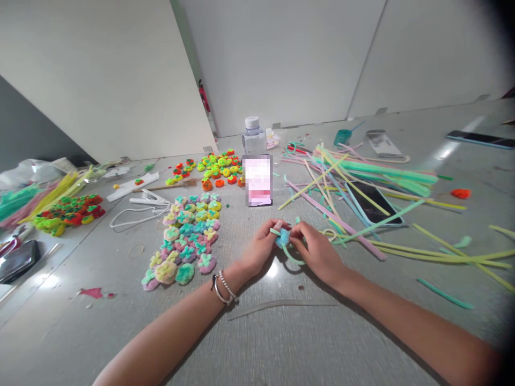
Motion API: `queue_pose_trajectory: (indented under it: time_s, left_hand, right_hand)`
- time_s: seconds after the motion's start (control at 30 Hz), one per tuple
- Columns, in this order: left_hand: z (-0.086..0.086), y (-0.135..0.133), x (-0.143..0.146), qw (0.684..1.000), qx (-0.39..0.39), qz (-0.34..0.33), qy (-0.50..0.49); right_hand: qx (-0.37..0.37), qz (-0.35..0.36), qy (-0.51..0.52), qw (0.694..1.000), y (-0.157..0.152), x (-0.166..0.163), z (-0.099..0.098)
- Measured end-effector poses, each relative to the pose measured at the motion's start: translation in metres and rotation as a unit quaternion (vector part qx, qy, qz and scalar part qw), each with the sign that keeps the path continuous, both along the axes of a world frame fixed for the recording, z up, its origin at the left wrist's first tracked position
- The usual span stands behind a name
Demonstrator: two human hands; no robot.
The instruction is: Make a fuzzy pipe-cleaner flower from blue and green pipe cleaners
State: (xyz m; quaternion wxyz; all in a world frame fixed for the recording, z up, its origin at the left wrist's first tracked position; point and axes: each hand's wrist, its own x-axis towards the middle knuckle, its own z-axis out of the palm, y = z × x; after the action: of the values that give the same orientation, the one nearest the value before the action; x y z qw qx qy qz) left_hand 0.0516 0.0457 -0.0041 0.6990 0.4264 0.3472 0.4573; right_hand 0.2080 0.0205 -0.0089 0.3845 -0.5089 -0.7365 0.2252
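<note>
While a clear bottle (253, 136) with a white cap stands at the back of the table (281, 343), its contents and any label unreadable, our left hand (259, 247) and right hand (317, 251) meet mid-table. Both pinch a blue fuzzy piece (282, 236), with a pale green pipe cleaner (293, 260) looping beneath it and our forearms stretched forward, wrists low.

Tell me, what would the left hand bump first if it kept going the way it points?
Probably the blue fuzzy piece that the left hand pinches, then the right hand.
</note>
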Motion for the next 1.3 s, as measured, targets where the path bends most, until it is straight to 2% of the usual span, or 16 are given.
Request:
queue_pose_trajectory:
  time_s: [0.2, 0.37, 0.5, 0.6, 0.73, 0.83, 0.93, 1.03, 1.3]
  left_hand:
    - [-0.002, -0.004, 0.004, 0.995, 0.061, 0.054, 0.065]
    - [-0.001, -0.008, 0.003, 0.978, 0.120, 0.088, 0.143]
    - [0.000, -0.010, 0.000, 0.964, 0.181, 0.059, 0.184]
    - [-0.001, -0.010, -0.001, 0.965, 0.188, 0.036, 0.178]
    - [-0.003, -0.008, -0.001, 0.962, 0.202, 0.042, 0.178]
    - [-0.003, -0.006, -0.002, 0.951, 0.250, 0.062, 0.173]
    - [-0.002, -0.005, -0.003, 0.939, 0.284, 0.075, 0.180]
    - [-0.001, -0.004, -0.004, 0.930, 0.297, 0.073, 0.206]
    - [0.001, -0.006, -0.003, 0.929, 0.297, 0.073, 0.207]
  right_hand:
    - [0.024, 0.007, -0.023, 0.999, 0.002, 0.000, 0.002]
    - [-0.017, -0.013, -0.001, 1.000, 0.002, 0.000, 0.002]
    - [-0.023, -0.024, 0.032, 0.999, 0.003, 0.001, 0.001]
    - [-0.025, -0.022, 0.054, 0.998, 0.005, 0.001, 0.002]
    - [-0.051, -0.003, 0.101, 0.994, 0.006, 0.001, 0.004]
    - [-0.109, 0.050, 0.199, 0.973, 0.007, 0.003, 0.002]
    - [-0.176, 0.134, 0.320, 0.921, 0.011, 0.005, -0.002]
    - [-0.214, 0.174, 0.360, 0.891, 0.014, 0.006, -0.003]
    - [-0.222, 0.150, 0.291, 0.918, 0.011, 0.001, 0.010]
